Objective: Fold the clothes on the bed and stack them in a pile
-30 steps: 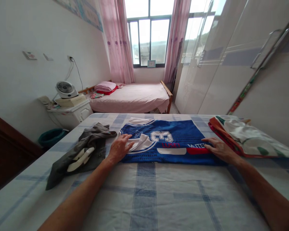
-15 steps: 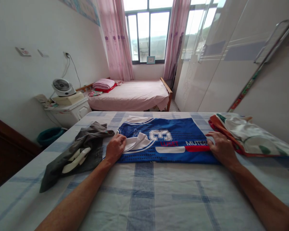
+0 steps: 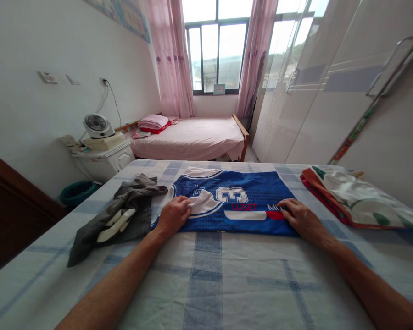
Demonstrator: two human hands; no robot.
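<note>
Checked bedsheet (image 3: pixel 206 275); both hands (image 3: pixel 174 214) pressing blue jersey (image 3: pixel 241 201).

This is a bedroom in a home. At twelve o'clock a single bed (image 3: pixel 192 137) with pink sheets and folded bedding stands under a window (image 3: pixel 217 55) hung with pink curtains (image 3: pixel 170 55). At ten o'clock a white nightstand (image 3: pixel 103 158) carries a small fan (image 3: pixel 95 124) (plugged into a wall socket). A glossy white wardrobe (image 3: pixel 330 91) fills two o'clock. The near surface is a second bed in a blue checked sheet (image 3: pixel 206 275), with clothes lying on it.
</note>
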